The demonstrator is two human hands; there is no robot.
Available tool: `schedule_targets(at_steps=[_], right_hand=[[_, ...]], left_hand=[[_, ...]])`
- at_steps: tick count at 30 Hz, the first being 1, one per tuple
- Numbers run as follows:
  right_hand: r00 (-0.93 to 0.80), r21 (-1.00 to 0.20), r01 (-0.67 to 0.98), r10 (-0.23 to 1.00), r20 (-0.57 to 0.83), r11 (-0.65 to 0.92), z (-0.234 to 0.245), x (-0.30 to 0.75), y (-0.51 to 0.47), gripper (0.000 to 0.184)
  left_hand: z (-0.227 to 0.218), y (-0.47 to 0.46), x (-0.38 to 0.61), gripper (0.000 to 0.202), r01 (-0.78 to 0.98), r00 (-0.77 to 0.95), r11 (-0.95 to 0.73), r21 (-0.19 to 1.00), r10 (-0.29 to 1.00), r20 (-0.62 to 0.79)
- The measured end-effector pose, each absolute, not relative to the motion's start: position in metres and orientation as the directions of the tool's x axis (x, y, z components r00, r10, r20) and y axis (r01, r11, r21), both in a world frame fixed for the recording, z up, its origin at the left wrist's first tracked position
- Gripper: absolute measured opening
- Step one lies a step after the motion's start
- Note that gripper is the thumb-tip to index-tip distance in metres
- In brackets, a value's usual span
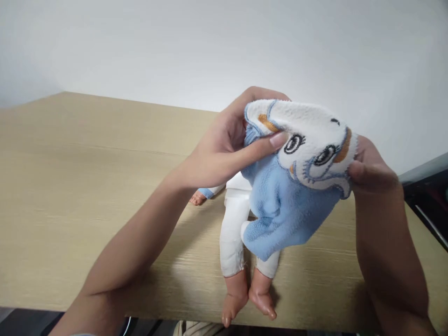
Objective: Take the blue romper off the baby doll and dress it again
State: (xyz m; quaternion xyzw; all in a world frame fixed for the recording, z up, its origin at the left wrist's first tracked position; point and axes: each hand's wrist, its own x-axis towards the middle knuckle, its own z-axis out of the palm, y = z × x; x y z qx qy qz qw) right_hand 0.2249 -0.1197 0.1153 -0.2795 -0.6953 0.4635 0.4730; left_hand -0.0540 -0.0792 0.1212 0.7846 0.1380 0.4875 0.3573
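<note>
Pinching hood (301,186) — left hand (224,149), right hand (371,169) (doll (232,233) seemingly inside).

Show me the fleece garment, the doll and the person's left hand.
fleece garment (283,205): head view, on its blue lower part.
doll (231,238): head view, on a white trouser leg.
left hand (220,151): head view, on the base of the thumb.

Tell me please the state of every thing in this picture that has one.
blue fleece garment: lifted, stretched between both hands, embroidered face showing
left hand: shut on the garment's left edge
right hand: shut on its right edge
doll: seated at the table edge, legs hanging over, head hidden
table: bearing the doll
</note>
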Motion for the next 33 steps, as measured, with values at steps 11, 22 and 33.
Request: schedule_targets(at_steps=[11,22,33], right_hand=[[-0.108,-0.840,0.013,0.836,0.538,0.542,0.141,0.236,-0.132,0.043],[-0.445,-0.917,0.145,0.852,0.275,0.371,0.123,0.232,-0.133,0.028],[-0.792,-0.914,0.308,0.604,-0.091,0.265,0.102,0.205,-0.108,0.042]], left_hand=[[0.124,-0.070,-0.066,0.032,0.000,0.746,-0.609,0.793,0.529,0.406],[0.123,-0.065,-0.073,0.035,0.013,0.819,-0.553,0.833,0.484,0.308],[0.117,-0.062,-0.065,0.028,-0.082,0.747,-0.529,0.845,0.528,0.404]])
